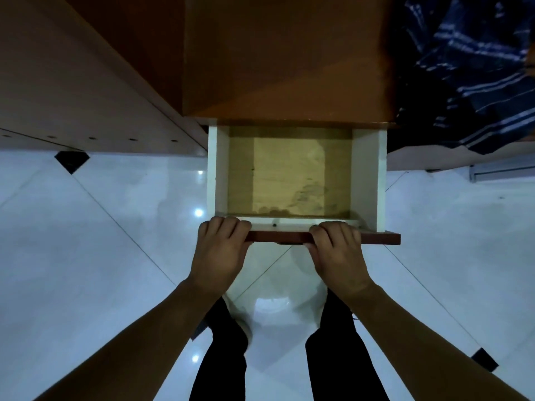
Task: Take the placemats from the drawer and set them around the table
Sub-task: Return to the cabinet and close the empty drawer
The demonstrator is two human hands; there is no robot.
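Nearest the camera, two legs in dark trousers (223, 357) stand on a glossy white tiled floor (86, 241) that mirrors small points of light; thin diagonal joints cross it, and a small black diamond inset (71, 161) marks a tile corner at the left. Two bare forearms reach forward from the lower corners.

The left hand (221, 250) and the right hand (337, 250) both grip the drawer front (278, 237), a thin, flat, dark red-brown board seen edge-on. The fingers (228, 224) of each hand curl over its top edge, with the knuckles up.

Beyond the board the drawer (369, 175) stands pulled out, a rectangular box with smooth white side walls. On its dull olive-brown bottom lies a flat, pale tan rectangle with a faint wood-like grain and rounded far corners, which looks like a placemat (289, 175). It lies flat in the middle of the drawer, apart from both side walls. Whether it is one sheet or a stack cannot be told.

Farther on, the smooth orange-brown cabinet top (283, 53) overhangs the drawer. To the left runs a beige panel (58, 82) with a row of small round holes along its edge. At the far right lies rumpled dark blue cloth (469, 68) with pale stripes.
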